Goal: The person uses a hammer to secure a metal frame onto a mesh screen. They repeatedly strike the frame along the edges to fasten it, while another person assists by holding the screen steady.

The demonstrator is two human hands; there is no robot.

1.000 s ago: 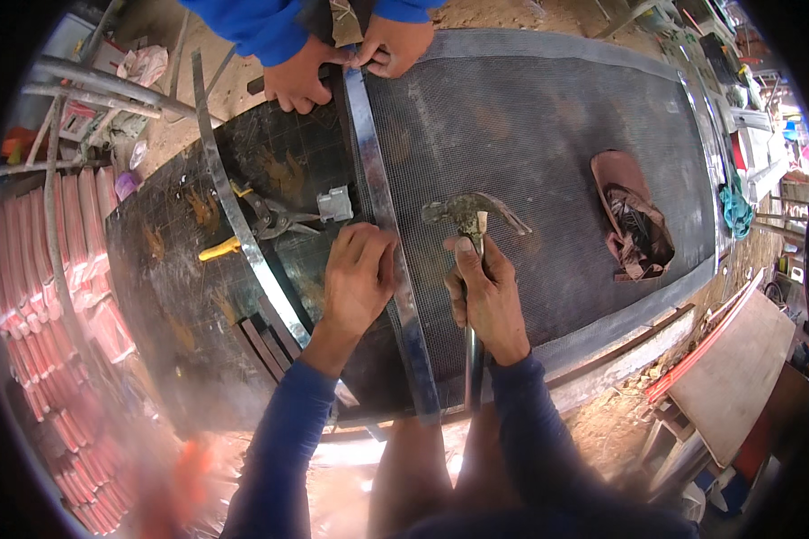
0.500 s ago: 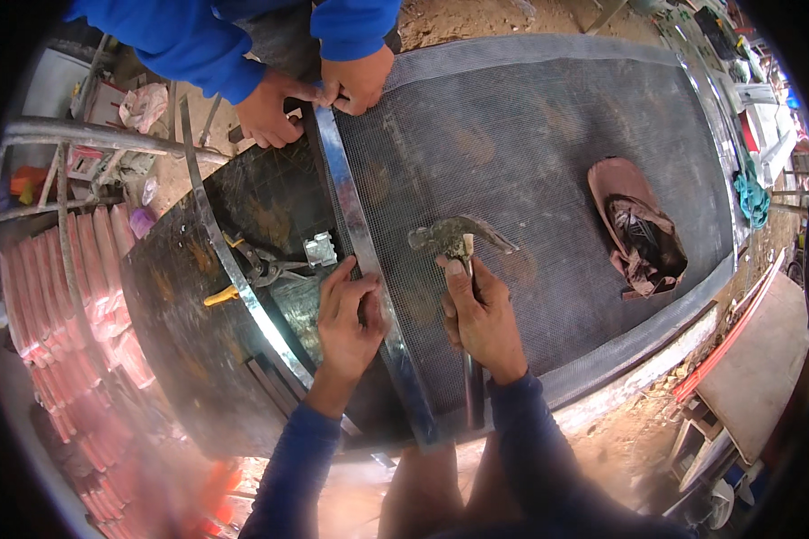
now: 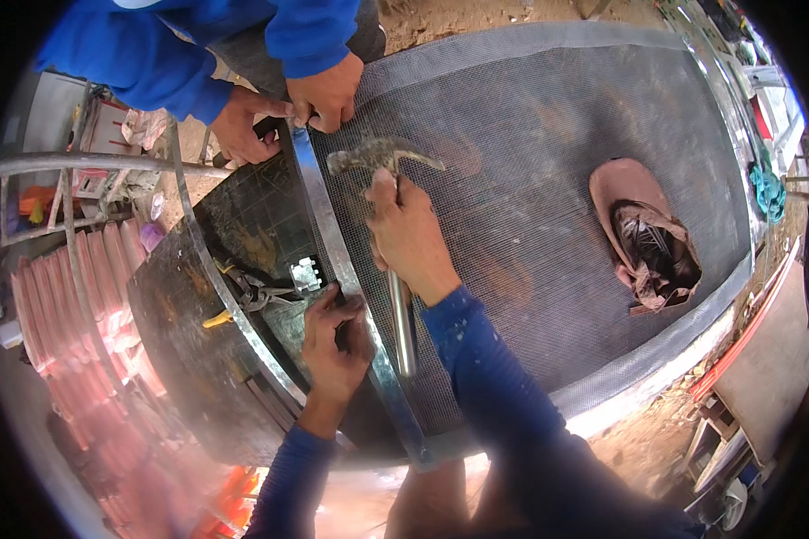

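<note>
The person's left hand [image 3: 337,346] curls at the edge of the metal strip [image 3: 336,251]; whether it's pinching, I can't tell. The right hand [image 3: 412,234] is wrapped round a claw hammer [image 3: 401,328] over the dark mesh [image 3: 521,207], beside the strip. Beyond, a co-worker's hands [image 3: 327,93] touch its far end.

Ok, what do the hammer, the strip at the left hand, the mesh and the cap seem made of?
Hammer: likely steel; dull, mottled head, smooth handle with bright sheen. Strip: probably sheet metal, shiny, with mirror-like reflections. Mesh: dark, fine grid, matte; metal or plastic unclear. Cap: apparently brown fabric, matte, with soft creases.
</note>
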